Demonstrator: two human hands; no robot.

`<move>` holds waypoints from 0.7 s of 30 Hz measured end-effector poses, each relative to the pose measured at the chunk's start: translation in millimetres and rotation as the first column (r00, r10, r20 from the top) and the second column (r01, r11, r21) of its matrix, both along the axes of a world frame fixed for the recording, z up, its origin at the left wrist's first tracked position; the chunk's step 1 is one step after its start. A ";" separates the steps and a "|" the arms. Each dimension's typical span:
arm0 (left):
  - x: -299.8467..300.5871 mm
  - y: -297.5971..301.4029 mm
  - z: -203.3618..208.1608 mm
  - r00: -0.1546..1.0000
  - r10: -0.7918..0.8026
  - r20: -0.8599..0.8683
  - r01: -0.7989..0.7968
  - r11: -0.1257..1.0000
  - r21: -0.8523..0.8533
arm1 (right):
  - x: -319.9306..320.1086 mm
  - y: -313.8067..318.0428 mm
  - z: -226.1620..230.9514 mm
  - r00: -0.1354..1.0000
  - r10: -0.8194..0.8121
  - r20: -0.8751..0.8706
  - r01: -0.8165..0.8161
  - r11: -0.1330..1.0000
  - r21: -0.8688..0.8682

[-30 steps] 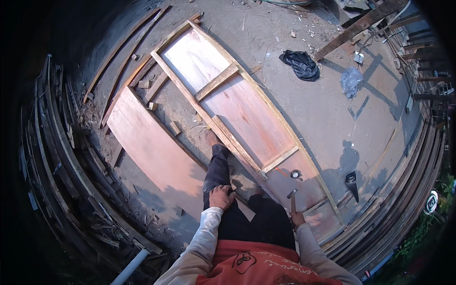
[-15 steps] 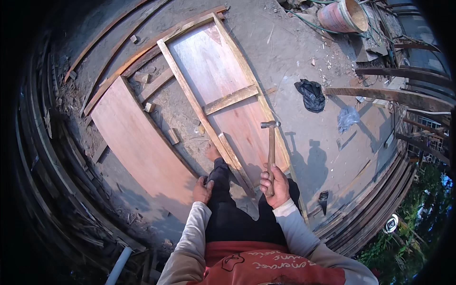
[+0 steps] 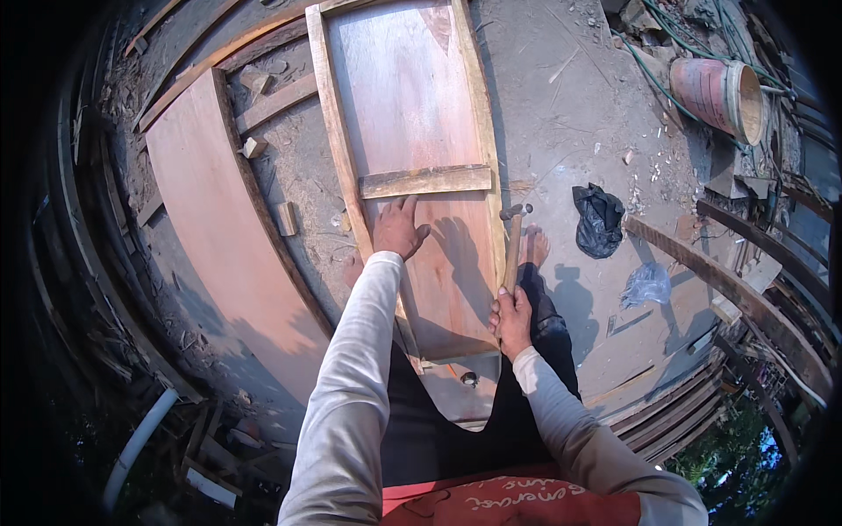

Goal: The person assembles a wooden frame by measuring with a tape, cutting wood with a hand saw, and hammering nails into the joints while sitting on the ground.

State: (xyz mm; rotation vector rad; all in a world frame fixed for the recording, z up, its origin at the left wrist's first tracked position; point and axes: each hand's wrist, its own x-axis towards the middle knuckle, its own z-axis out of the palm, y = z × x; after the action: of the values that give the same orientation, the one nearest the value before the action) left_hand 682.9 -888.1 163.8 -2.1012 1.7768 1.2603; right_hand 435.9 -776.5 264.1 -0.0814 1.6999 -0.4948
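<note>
My right hand (image 3: pixel 512 318) is closed around the wooden handle of a hammer (image 3: pixel 512 256). The hammer's metal head points away from me, over the frame's right rail. My left hand (image 3: pixel 397 230) reaches forward with its fingers spread, just below the short wooden crossbar (image 3: pixel 425 181). Whether its fingertips touch the crossbar or the left rail, I cannot tell. Both belong to a long wooden frame (image 3: pixel 481 96) lying on the ground with a reddish plywood sheet (image 3: pixel 399 96) inside it. My legs straddle its near end.
Another plywood panel (image 3: pixel 215 202) lies to the left, with small wood blocks (image 3: pixel 288 218) beside it. On the right are a black plastic bag (image 3: pixel 599 221), a clear bag (image 3: pixel 646 286), a bucket (image 3: pixel 715 96) and a long beam (image 3: pixel 732 254). A small round object (image 3: pixel 469 379) lies near my legs.
My left hand has gone from beside my left knee forward onto the frame. The hammer has moved slightly right and lower, still in my right hand. My right leg now stands outside the frame.
</note>
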 end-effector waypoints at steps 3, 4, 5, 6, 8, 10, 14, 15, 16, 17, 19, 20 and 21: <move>-15.3 -16.6 -56.0 0.992 0.026 0.121 -0.008 0.988 -0.152 | -15.5 -13.7 -12.1 0.998 -0.009 0.054 0.004 0.996 0.092; -24.7 -29.5 -68.8 0.986 0.010 0.167 0.014 0.990 -0.140 | -20.9 -17.9 -14.6 0.996 -0.067 0.051 0.060 0.991 0.121; -24.7 -35.6 -84.6 0.978 0.020 0.209 0.015 0.986 -0.166 | -24.2 -22.0 -14.6 0.996 -0.065 0.059 0.055 0.988 0.145; -25.2 -40.0 -98.3 0.970 0.027 0.242 0.020 0.981 -0.191 | -28.1 -25.9 -11.4 0.992 -0.099 0.076 0.085 0.983 0.161; -34.9 -60.9 -111.1 0.974 -0.068 0.218 0.079 0.996 -0.044 | -42.9 -24.3 -14.2 0.987 -0.147 0.070 0.133 0.976 0.175; -38.8 -79.5 -114.3 0.970 -0.157 0.188 0.142 0.986 0.091 | -49.0 -23.8 -13.2 0.981 -0.177 0.076 0.160 0.970 0.185; -32.7 -77.5 -122.7 0.948 -0.283 0.144 0.270 0.957 0.103 | -50.0 -18.4 -14.4 0.973 -0.202 0.115 0.174 0.961 0.216; -31.8 -71.6 -124.4 0.953 -0.278 0.120 0.281 0.960 -0.008 | -49.1 -16.1 -14.8 0.972 -0.205 0.116 0.177 0.960 0.217; -31.1 -62.1 -124.1 0.930 -0.331 0.161 0.348 0.932 -0.098 | -48.2 -13.4 -15.5 0.971 -0.205 0.124 0.174 0.958 0.229; -31.6 -57.2 -119.9 0.929 -0.334 0.161 0.352 0.931 -0.102 | -47.6 -12.9 -16.0 0.970 -0.206 0.130 0.172 0.956 0.237; -36.0 -43.4 -115.2 0.901 -0.373 0.220 0.414 0.892 -0.181 | -44.7 -11.9 -16.1 0.969 -0.211 0.127 0.175 0.952 0.249; -38.8 -36.0 -112.3 0.903 -0.356 0.242 0.410 0.883 -0.229 | -43.8 -11.1 -16.0 0.968 -0.215 0.127 0.176 0.948 0.265; -42.2 -30.7 -112.1 0.904 -0.357 0.235 0.409 0.882 -0.234 | -44.5 -9.8 -16.1 0.969 -0.216 0.120 0.180 0.948 0.262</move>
State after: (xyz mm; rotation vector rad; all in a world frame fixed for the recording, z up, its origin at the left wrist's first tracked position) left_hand 640.7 -918.8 51.6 -1.7777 2.2420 0.7214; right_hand 391.4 -786.2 247.9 0.3054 1.6192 -0.4207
